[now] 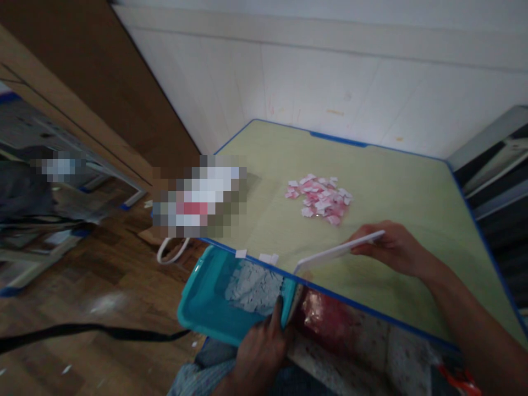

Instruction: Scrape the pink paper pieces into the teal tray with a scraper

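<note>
Head view: a pale green surface [412, 187] with blue edging [338, 138] stands against a white wall [305, 82].
Right hand [390, 247]: grip clamped on a thin white panel [336, 252], which slants down to the near edge.
Left hand [264, 344]: below the surface, one finger laid along the right side of the teal bin [198, 308]; the other fingers are hard to make out, so I cannot tell whether the grip is closed.
Pink pieces [322, 198]: in a loose heap on the surface, beyond the panel and apart from it.
White pieces [253, 289]: massed inside the bin, just below the near edge.
Loose scraps [269, 258]: at that edge, above the bin.
Red bundle [325, 316]: shiny, under the surface, right of the bin.
</note>
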`<control>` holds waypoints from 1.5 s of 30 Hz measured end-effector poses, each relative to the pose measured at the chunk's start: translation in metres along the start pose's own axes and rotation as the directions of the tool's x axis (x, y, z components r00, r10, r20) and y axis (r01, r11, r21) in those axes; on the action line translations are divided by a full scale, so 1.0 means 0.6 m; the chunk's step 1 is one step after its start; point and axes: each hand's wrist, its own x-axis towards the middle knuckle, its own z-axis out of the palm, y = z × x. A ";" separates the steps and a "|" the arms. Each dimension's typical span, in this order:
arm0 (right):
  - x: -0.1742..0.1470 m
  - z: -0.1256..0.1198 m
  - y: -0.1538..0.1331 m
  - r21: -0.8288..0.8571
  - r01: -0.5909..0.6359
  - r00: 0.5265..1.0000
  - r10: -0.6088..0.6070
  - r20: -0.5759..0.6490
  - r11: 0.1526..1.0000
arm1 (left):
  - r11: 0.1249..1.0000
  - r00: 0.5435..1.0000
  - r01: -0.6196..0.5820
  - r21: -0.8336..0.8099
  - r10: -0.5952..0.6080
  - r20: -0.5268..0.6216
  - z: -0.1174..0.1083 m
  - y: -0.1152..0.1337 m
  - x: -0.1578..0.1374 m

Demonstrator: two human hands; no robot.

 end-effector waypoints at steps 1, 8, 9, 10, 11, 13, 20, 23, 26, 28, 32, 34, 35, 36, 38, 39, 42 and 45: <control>-0.001 -0.003 0.001 -0.001 -0.003 1.000 0.003 0.004 1.000 | 1.000 1.000 0.003 0.003 -0.003 -0.002 0.000 0.000 0.000; -0.010 -0.024 0.009 0.061 -0.048 0.997 0.044 0.064 0.997 | 1.000 1.000 -0.010 0.026 0.010 -0.014 0.001 -0.001 0.001; -0.013 -0.029 0.010 0.059 -0.054 0.997 0.050 0.067 0.997 | 1.000 1.000 -0.005 0.030 0.005 -0.011 0.001 -0.001 0.001; -0.017 -0.035 0.011 0.053 -0.058 0.996 0.055 0.068 0.997 | 0.999 1.000 -0.001 0.032 0.001 -0.009 0.000 0.000 0.001; -0.021 -0.042 0.012 0.050 -0.061 0.996 0.057 0.065 0.997 | 0.999 1.000 0.002 0.032 -0.002 -0.006 -0.001 0.000 0.001; -0.030 -0.052 0.014 0.068 -0.067 0.996 0.063 0.063 0.995 | 1.000 1.000 0.004 0.024 -0.004 0.002 -0.002 0.000 0.002; -0.012 -0.014 0.010 0.169 -0.114 0.973 0.145 -0.182 0.979 | 1.000 1.000 -0.005 0.017 0.005 -0.014 0.000 0.000 0.001; 0.008 0.020 0.008 0.169 -0.094 0.982 0.119 -0.149 0.981 | 1.000 0.999 0.004 0.011 -0.004 -0.037 0.001 0.000 0.001; 0.017 0.030 0.012 0.217 -0.114 0.990 0.129 -0.056 0.969 | 1.000 1.000 0.004 0.006 -0.004 -0.024 0.002 0.000 0.001; 0.014 0.019 0.019 0.259 -0.151 0.987 0.159 -0.008 0.954 | 1.000 1.000 -0.008 0.005 0.008 -0.007 0.001 0.000 0.000; -0.003 -0.021 0.035 0.363 -0.254 0.967 0.241 0.081 0.896 | 1.000 1.000 -0.010 0.027 0.009 0.026 -0.004 0.000 0.000; -0.012 -0.038 0.040 0.406 -0.302 0.953 0.273 0.130 0.862 | 0.999 0.999 0.000 0.033 -0.001 0.038 -0.005 0.001 0.000; -0.016 -0.044 0.041 0.418 -0.318 0.948 0.281 0.149 0.851 | 1.000 0.999 0.001 0.029 -0.003 0.038 -0.006 0.001 0.001; -0.019 -0.049 0.042 0.423 -0.328 0.944 0.286 0.161 0.844 | 1.000 0.999 0.001 0.025 -0.002 0.033 -0.005 0.001 0.001; -0.023 -0.056 0.043 0.431 -0.339 0.940 0.290 0.177 0.836 | 1.000 1.000 0.008 0.019 -0.008 0.014 -0.004 0.001 0.002; -0.025 -0.058 0.043 0.437 -0.348 0.937 0.294 0.189 0.829 | 1.000 1.000 0.010 0.018 -0.010 0.009 -0.004 0.001 0.002; -0.028 -0.065 0.045 0.453 -0.380 0.924 0.317 0.212 0.807 | 1.000 1.000 0.008 0.018 -0.009 0.006 -0.006 0.002 0.002; -0.036 -0.076 0.047 0.441 -0.396 0.918 0.337 0.210 0.805 | 1.000 1.000 -0.001 0.023 0.000 0.014 -0.008 0.002 0.001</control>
